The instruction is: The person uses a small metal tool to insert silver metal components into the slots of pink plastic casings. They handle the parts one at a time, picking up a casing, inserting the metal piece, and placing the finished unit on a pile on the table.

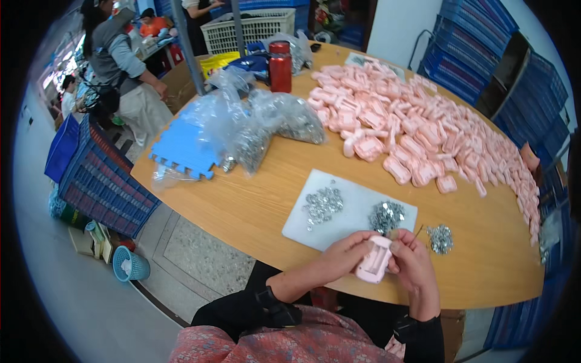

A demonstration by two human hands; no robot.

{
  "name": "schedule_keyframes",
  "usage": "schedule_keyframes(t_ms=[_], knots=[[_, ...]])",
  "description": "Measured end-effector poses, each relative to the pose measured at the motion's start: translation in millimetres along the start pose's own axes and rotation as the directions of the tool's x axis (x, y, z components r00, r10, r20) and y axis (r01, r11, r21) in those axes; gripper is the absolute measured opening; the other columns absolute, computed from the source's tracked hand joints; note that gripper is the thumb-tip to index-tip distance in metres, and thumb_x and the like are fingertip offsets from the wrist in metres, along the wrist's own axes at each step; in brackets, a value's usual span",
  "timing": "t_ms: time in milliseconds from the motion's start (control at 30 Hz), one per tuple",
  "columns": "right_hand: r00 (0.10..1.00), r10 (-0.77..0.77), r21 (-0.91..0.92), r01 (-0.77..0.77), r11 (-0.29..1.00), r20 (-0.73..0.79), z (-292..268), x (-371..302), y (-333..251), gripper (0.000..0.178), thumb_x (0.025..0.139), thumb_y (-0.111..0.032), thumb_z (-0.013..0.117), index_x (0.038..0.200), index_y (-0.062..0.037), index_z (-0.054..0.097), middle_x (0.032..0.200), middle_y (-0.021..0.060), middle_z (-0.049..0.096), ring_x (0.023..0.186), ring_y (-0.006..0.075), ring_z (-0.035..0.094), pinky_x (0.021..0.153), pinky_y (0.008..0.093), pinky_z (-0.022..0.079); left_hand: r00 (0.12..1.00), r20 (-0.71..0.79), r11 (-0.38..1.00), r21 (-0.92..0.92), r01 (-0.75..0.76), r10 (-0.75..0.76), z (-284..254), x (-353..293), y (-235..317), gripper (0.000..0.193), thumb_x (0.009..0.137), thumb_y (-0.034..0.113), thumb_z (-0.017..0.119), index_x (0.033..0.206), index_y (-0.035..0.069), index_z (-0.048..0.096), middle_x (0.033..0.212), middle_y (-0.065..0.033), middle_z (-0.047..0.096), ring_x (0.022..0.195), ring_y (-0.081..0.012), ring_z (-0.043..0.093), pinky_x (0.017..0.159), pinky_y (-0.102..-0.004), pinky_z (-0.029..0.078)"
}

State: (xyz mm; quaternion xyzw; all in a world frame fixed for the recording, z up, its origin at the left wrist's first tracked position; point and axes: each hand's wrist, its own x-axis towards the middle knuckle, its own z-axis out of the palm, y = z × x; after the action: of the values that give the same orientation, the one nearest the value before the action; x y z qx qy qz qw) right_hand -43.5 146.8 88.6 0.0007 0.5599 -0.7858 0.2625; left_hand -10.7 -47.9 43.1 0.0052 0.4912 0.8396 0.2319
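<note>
A pale pink plastic casing (378, 259) with a long recess is held over the table's near edge. My left hand (348, 254) is closed on its left side and top. My right hand (414, 260) is closed at its upper right, thumb near the rim. From between the right fingers sticks a thin dark stick-like tool (419, 231); its other end is hidden. Just beyond my hands lies a white board (354, 215) bearing a pile of small clear-looking silvery pieces (324, 204) and a darker pile of metal pieces (387, 215). Another small metal heap (440, 239) lies right of the board.
A large heap of pink plastic parts (399, 127) covers the table's far right. Plastic bags of metal parts (251, 133), a blue foam mat (184, 145) and a red bottle (280, 68) stand far left. Blue crates (469, 45) are stacked behind. A person (124, 66) stands beyond the table.
</note>
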Motion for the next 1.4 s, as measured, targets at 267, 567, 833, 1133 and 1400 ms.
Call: schedule_keyframes(t_ms=[267, 567, 833, 1133, 1400], knots=[[0.999, 0.008, -0.012, -0.007, 1.000, 0.043, 1.5, -2.6, 6.8, 0.018, 0.092, -0.004, 0.062, 0.108, -0.0036, 0.052, 0.081, 0.0025, 0.059, 0.060, 0.0067, 0.051, 0.050, 0.0187, 0.038, 0.979, 0.071, 0.829, 0.523, -0.199, 0.190, 2.5, -7.9, 20.7, 0.044, 0.093, 0.007, 0.062, 0.134, -0.003, 0.050, 0.105, -0.0090, 0.066, 0.090, -0.0100, 0.062, 0.077, -0.0271, 0.053], [0.999, -0.009, -0.105, 0.013, 0.994, 0.033, 7.3, -2.7, 11.1, 0.025, 0.092, -0.001, 0.060, 0.112, -0.0060, 0.046, 0.084, 0.0024, 0.058, 0.063, 0.0071, 0.053, 0.053, 0.0188, 0.040, 0.941, 0.052, 0.650, 0.710, -0.271, 0.335, 5.0, -9.9, 22.8, 0.033, 0.084, 0.016, 0.063, 0.113, 0.000, 0.059, 0.097, -0.0194, 0.065, 0.086, -0.0307, 0.067, 0.076, -0.0380, 0.054], [0.999, -0.029, -0.114, 0.031, 0.993, 0.023, 12.3, 0.7, 13.7, 0.025, 0.092, 0.001, 0.059, 0.112, -0.0062, 0.047, 0.083, 0.0023, 0.059, 0.063, 0.0064, 0.053, 0.053, 0.0181, 0.040, 0.911, 0.072, 0.592, 0.739, -0.321, 0.405, 1.1, -11.0, 17.5, 0.035, 0.084, 0.015, 0.062, 0.116, 0.000, 0.059, 0.102, -0.0200, 0.064, 0.094, -0.0349, 0.064, 0.082, -0.0402, 0.052], [1.000, -0.024, -0.129, 0.026, 0.991, 0.016, 14.6, 2.0, 13.8, 0.025, 0.092, 0.001, 0.059, 0.112, -0.0068, 0.046, 0.084, 0.0035, 0.061, 0.062, 0.0061, 0.054, 0.052, 0.0176, 0.040, 0.865, 0.135, 0.500, 0.769, -0.399, 0.483, -5.1, -8.5, 11.0, 0.032, 0.087, 0.015, 0.061, 0.116, 0.001, 0.058, 0.103, -0.0202, 0.062, 0.095, -0.0376, 0.062, 0.083, -0.0424, 0.052], [0.997, -0.069, -0.156, 0.074, 0.985, 0.040, 20.2, 4.6, 17.8, 0.022, 0.095, -0.004, 0.059, 0.112, -0.0082, 0.047, 0.085, 0.0036, 0.062, 0.065, 0.0047, 0.054, 0.053, 0.0172, 0.040, 0.842, 0.084, 0.478, 0.791, -0.381, 0.533, -0.6, -14.1, 11.1, 0.029, 0.088, 0.012, 0.057, 0.116, 0.001, 0.056, 0.105, -0.0222, 0.058, 0.093, -0.0405, 0.060, 0.080, -0.0427, 0.051]])
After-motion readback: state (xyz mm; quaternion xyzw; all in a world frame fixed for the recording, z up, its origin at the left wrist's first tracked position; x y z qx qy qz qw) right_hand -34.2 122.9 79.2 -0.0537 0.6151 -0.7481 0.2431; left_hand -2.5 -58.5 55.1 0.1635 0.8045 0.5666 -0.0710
